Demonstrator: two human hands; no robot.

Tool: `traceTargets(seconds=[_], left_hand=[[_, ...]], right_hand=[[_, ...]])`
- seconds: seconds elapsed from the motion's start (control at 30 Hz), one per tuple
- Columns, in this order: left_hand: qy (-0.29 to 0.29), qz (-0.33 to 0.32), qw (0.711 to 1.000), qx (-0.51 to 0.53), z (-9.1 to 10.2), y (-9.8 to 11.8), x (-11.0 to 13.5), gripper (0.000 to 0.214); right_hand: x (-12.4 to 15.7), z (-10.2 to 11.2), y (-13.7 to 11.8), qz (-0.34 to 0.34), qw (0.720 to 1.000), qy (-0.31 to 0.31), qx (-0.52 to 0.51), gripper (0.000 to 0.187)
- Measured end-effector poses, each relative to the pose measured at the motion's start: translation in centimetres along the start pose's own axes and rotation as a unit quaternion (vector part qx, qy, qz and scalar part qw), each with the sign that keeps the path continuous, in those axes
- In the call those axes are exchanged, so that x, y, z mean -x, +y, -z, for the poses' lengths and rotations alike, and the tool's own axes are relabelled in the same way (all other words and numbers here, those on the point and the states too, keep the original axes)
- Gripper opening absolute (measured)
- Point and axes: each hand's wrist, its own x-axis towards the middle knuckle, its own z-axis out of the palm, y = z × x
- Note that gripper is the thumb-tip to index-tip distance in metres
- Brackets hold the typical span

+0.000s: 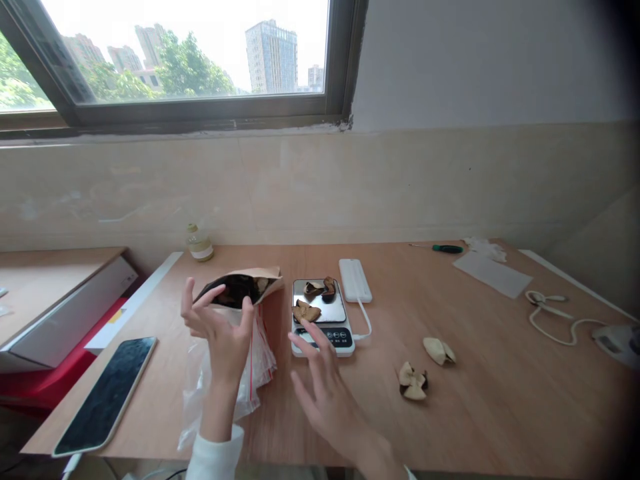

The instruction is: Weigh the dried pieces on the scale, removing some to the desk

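My left hand [220, 330] is raised over the table, fingers curled around the open mouth of a brown paper pouch [240, 287] with dark pieces inside. Clear zip bags with red strips [255, 363] lie under it. My right hand [325, 387] hovers open, fingers spread, just in front of a small digital scale [323, 313]. Three dried brown pieces [315, 300] sit on the scale's shiny plate. Two more dried pieces [413, 381] [439, 350] lie on the table to the right.
A white power bank [355, 280] with a cable sits beside the scale. A phone [107, 393] lies at the left front. A small bottle [200, 243], a green screwdriver [447, 249], paper [493, 272] and a white cord [555, 320] line the back and right.
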Motion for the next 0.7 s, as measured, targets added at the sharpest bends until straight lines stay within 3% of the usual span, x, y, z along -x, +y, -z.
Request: traceTargets(seconds=[0.1,0.23,0.33,0.43,0.6,0.7], left_hand=[[0.007,0.037,0.999,-0.002,1.1,-0.1,1.1,0.048],[-0.016,0.094,0.994,-0.047,2.6,-1.3,0.6,0.022],[-0.026,0.12,0.988,-0.097,3.3,-1.9,-0.2,0.023],[-0.019,0.164,0.983,-0.085,3.5,-1.5,-0.8,0.021],[-0.022,0.176,0.984,0.008,3.3,-0.5,-1.1,0.022],[-0.025,0.178,0.983,0.047,3.1,-0.3,-1.0,0.024]], right_hand=[[-2.6,-1.2,-1.1,0.064,0.997,0.011,0.048,0.059],[-3.6,-2.2,-2.0,0.133,0.983,-0.013,0.125,0.06],[-3.0,-2.4,-2.3,0.152,0.976,-0.022,0.155,0.056],[-3.0,-1.9,-3.1,0.178,0.969,-0.048,0.168,0.045],[-6.2,0.3,-5.0,0.158,0.958,-0.162,0.178,0.019],[-9.3,-0.1,-5.1,0.13,0.959,-0.204,0.151,0.018]])
